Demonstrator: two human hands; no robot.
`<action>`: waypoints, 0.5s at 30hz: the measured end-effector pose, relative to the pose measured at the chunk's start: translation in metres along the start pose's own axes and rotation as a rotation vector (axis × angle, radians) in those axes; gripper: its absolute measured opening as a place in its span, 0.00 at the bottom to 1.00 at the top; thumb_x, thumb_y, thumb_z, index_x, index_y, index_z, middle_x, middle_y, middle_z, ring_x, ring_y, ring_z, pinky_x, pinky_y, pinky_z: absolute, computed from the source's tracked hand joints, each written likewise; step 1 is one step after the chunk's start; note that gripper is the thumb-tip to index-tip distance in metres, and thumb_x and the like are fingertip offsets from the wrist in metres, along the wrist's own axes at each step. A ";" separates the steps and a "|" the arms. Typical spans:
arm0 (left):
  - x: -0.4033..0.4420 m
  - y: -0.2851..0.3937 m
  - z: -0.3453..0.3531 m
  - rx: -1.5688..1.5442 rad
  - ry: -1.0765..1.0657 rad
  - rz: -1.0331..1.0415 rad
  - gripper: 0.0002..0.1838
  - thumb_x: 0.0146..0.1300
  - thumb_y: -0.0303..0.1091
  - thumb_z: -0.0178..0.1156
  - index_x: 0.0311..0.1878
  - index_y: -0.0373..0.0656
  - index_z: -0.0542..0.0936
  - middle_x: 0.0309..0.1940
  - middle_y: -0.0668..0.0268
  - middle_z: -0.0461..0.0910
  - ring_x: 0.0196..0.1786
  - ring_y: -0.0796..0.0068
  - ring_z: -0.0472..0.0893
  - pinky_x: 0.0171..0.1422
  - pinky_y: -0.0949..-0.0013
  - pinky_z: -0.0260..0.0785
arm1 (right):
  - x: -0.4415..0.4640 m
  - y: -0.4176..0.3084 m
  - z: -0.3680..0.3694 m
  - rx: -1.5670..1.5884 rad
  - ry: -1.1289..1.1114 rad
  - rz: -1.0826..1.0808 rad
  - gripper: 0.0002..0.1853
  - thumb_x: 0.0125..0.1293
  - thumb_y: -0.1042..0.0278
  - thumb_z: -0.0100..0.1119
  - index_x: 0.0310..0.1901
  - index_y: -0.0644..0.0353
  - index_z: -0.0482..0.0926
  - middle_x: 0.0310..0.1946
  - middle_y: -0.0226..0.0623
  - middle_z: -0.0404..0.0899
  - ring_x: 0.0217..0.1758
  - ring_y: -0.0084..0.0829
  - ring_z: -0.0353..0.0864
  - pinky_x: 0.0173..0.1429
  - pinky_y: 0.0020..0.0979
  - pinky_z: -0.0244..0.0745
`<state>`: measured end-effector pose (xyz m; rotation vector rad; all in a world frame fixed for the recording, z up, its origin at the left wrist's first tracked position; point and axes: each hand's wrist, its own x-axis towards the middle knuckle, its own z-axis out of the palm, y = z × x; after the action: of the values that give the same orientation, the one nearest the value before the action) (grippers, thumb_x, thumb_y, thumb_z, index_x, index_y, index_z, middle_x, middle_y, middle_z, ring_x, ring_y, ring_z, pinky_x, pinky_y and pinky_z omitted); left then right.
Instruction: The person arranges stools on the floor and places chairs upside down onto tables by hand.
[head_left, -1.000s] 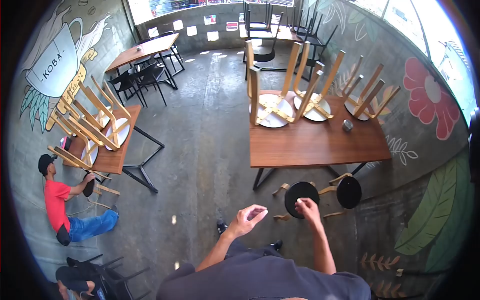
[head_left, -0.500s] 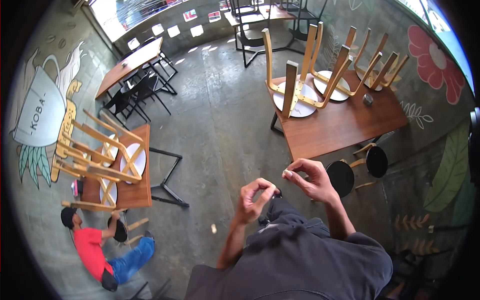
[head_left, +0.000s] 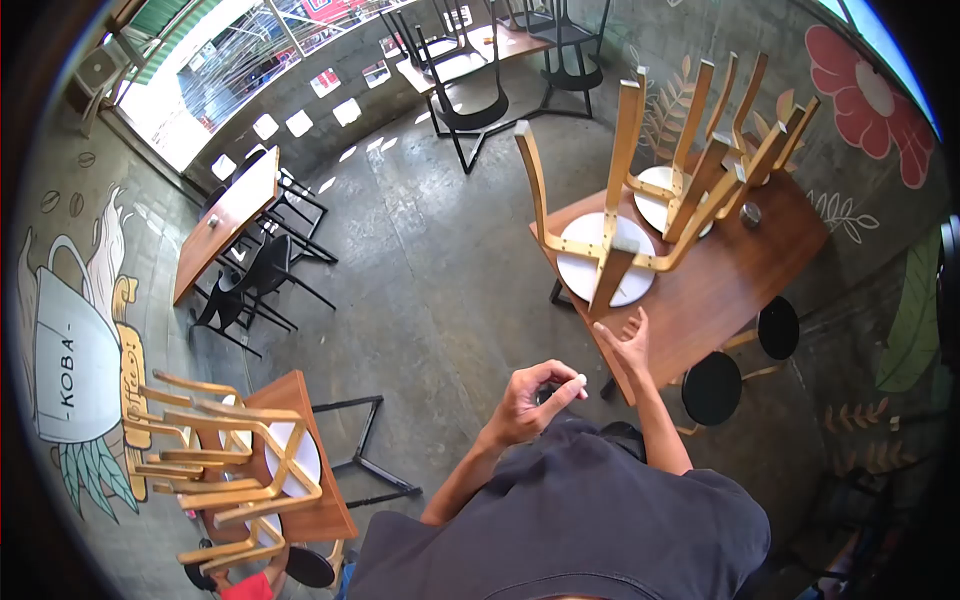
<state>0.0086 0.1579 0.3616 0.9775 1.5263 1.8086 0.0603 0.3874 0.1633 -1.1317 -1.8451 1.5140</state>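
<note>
My left hand is raised in front of my body, thumb and fingers brought together in a pinch. A small pale spot shows at its fingertips, too small to name. My right hand reaches forward with fingers apart, holding nothing that I can see. It is by the near edge of a brown wooden table. Just beyond it, an upturned stool with a white round seat rests on that table, its wooden legs pointing up. Behind it lies another upturned stool.
Black-topped stools stand beside the right table. On the left, another table carries several upturned stools. A co-worker in a red shirt is partly hidden at the lower left. Black chairs surround a table further back, and more chairs sit on the far table.
My right hand has opened and moved forward toward the upturned stool. My left hand stays pinched, slightly further right. The view has shifted, putting the co-worker lower and mostly behind the left table.
</note>
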 end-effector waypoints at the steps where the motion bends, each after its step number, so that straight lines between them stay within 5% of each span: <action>1: 0.012 0.003 -0.025 0.043 0.014 0.034 0.06 0.69 0.27 0.59 0.42 0.33 0.80 0.32 0.65 0.83 0.38 0.78 0.82 0.47 0.74 0.74 | 0.007 -0.006 0.014 -0.046 -0.003 0.075 0.60 0.44 0.46 0.81 0.72 0.64 0.54 0.63 0.51 0.65 0.62 0.43 0.73 0.64 0.39 0.72; 3: 0.025 0.004 -0.073 0.086 0.046 0.036 0.06 0.69 0.27 0.59 0.42 0.34 0.80 0.33 0.65 0.83 0.39 0.77 0.83 0.48 0.74 0.74 | 0.033 0.019 0.048 -0.117 0.080 -0.115 0.58 0.45 0.48 0.81 0.71 0.67 0.57 0.59 0.50 0.69 0.60 0.41 0.74 0.64 0.38 0.72; 7: 0.018 -0.018 -0.157 -0.043 0.414 -0.025 0.05 0.70 0.28 0.58 0.42 0.35 0.80 0.32 0.64 0.83 0.39 0.77 0.82 0.49 0.73 0.75 | 0.045 0.004 0.097 -0.002 0.346 -0.190 0.43 0.48 0.53 0.80 0.59 0.69 0.68 0.47 0.47 0.78 0.54 0.37 0.78 0.59 0.36 0.73; 11: 0.001 -0.061 -0.234 -0.126 0.648 -0.120 0.05 0.70 0.28 0.58 0.42 0.36 0.79 0.32 0.64 0.83 0.37 0.78 0.82 0.48 0.73 0.75 | 0.060 0.012 0.126 0.069 0.501 -0.182 0.33 0.52 0.60 0.76 0.54 0.68 0.71 0.46 0.48 0.80 0.49 0.43 0.82 0.55 0.39 0.75; 13: 0.003 -0.073 -0.272 -0.171 0.604 -0.151 0.06 0.70 0.30 0.58 0.42 0.37 0.79 0.32 0.65 0.83 0.36 0.77 0.82 0.47 0.72 0.76 | 0.066 0.022 0.135 -0.364 0.702 -0.103 0.26 0.52 0.66 0.73 0.50 0.68 0.75 0.44 0.51 0.81 0.48 0.46 0.82 0.53 0.40 0.76; 15: 0.010 -0.077 -0.307 -0.252 0.555 -0.233 0.06 0.70 0.31 0.59 0.41 0.37 0.79 0.32 0.65 0.83 0.35 0.77 0.82 0.46 0.72 0.76 | 0.066 0.031 0.151 -0.086 0.644 -0.277 0.22 0.51 0.67 0.71 0.46 0.68 0.77 0.37 0.50 0.84 0.43 0.48 0.83 0.48 0.41 0.77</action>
<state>-0.2521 0.0073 0.2627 0.1680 1.5812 2.1322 -0.0864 0.3619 0.0864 -1.1666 -1.5368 0.7922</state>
